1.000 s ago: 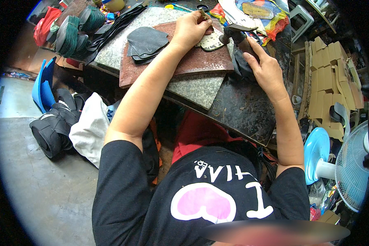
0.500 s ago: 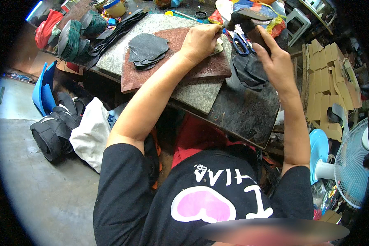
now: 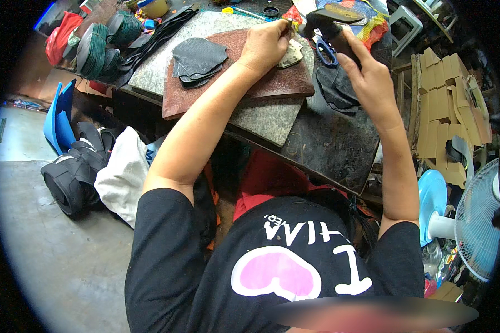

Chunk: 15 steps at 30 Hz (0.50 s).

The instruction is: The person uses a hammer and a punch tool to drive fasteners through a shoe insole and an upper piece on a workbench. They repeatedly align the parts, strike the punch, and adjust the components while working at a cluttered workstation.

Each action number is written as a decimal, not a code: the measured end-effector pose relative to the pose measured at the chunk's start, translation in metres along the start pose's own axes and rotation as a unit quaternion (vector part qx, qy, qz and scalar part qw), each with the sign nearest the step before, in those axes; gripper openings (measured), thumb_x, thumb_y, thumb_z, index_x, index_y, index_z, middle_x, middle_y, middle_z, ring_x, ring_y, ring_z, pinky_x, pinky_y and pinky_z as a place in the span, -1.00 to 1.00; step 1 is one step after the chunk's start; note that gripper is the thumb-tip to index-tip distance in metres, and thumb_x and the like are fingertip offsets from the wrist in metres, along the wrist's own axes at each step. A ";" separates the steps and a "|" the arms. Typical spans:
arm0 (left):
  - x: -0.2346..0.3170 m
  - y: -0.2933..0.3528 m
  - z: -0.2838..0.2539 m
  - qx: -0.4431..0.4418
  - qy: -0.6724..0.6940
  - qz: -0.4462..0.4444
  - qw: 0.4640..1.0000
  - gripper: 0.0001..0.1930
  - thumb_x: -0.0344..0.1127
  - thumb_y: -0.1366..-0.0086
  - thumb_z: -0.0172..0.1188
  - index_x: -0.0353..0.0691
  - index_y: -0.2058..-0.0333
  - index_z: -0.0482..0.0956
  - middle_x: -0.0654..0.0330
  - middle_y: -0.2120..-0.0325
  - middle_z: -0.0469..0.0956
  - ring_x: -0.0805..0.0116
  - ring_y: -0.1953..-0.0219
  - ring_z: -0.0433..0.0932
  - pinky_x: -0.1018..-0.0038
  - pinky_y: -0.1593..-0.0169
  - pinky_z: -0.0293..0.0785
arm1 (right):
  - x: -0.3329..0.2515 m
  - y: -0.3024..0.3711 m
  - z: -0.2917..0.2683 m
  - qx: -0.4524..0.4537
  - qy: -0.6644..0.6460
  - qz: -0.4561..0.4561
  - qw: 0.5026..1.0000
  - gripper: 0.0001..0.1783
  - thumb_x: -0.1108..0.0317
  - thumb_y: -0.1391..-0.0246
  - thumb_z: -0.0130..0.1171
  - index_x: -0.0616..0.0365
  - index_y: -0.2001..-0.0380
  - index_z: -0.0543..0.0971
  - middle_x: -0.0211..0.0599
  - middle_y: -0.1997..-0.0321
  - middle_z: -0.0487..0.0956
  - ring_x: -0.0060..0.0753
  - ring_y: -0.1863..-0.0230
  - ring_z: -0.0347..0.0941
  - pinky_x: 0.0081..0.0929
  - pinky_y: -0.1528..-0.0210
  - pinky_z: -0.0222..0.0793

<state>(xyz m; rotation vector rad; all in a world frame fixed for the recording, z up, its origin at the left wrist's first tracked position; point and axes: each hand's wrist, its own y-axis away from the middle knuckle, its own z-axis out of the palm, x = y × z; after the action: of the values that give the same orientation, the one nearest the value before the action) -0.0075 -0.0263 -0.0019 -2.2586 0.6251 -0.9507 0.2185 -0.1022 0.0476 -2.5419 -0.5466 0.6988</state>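
Observation:
My right hand (image 3: pixel 369 77) is wrapped round the handle of a hammer (image 3: pixel 323 23), whose dark head is raised just right of my left hand. My left hand (image 3: pixel 266 47) is closed in a pinch over a reddish-brown board (image 3: pixel 178 102). Only a small dark tip shows above its fingers, so what it grips is unclear. Beside these fingers lies a pale, spotted flat piece (image 3: pixel 291 56) with a rounded edge. A stack of black leather pieces (image 3: pixel 199 58) rests on the board, left of my left wrist. More black pieces (image 3: pixel 337 89) lie beneath my right hand.
Under the board is a grey stone slab (image 3: pixel 266 125) on a dark table (image 3: pixel 333 150). Blue-handled scissors (image 3: pixel 326 53) lie near the hammer. Green cord spools (image 3: pixel 93 51) and black strips (image 3: pixel 155 41) are at left. A fan (image 3: pixel 478 222) and cardboard (image 3: pixel 447 111) stand at right.
The hammer has shifted slightly left and up, its head now a little turned. More of the pale piece shows beside my left hand, which keeps its pinch.

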 end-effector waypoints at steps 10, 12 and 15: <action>-0.015 -0.006 0.002 0.065 0.445 -0.312 0.837 -0.85 -0.42 -0.32 0.19 -0.42 0.28 0.61 0.10 0.44 0.65 0.44 0.47 0.65 0.59 0.38 0.62 | 0.004 0.010 0.020 -0.085 0.053 0.070 0.992 -0.47 -0.10 -0.24 0.01 -0.30 -0.24 0.37 0.17 0.26 0.62 0.26 0.15 0.55 0.07 0.10 0.45; -0.016 -0.005 0.000 0.091 0.489 -0.304 0.812 -0.86 -0.42 -0.30 0.21 -0.42 0.29 0.60 0.10 0.44 0.64 0.46 0.46 0.65 0.58 0.37 0.63 | 0.007 0.009 0.020 -0.082 0.043 0.069 0.993 -0.47 -0.10 -0.24 0.01 -0.28 -0.24 0.38 0.17 0.25 0.62 0.26 0.14 0.55 0.06 0.09 0.45; -0.016 -0.004 0.000 -0.009 0.397 -0.272 0.877 -0.85 -0.42 -0.29 0.23 -0.43 0.29 0.60 0.09 0.42 0.65 0.47 0.47 0.65 0.58 0.35 0.65 | 0.010 0.009 0.018 -0.084 0.030 0.066 0.994 -0.47 -0.10 -0.24 0.01 -0.26 -0.24 0.39 0.17 0.22 0.62 0.25 0.13 0.55 0.05 0.08 0.44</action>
<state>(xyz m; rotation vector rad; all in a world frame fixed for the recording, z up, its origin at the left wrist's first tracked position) -0.0167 -0.0132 -0.0066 -2.0257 0.2947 -2.2083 0.2191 -0.0989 0.0257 -2.7673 -0.4357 0.6434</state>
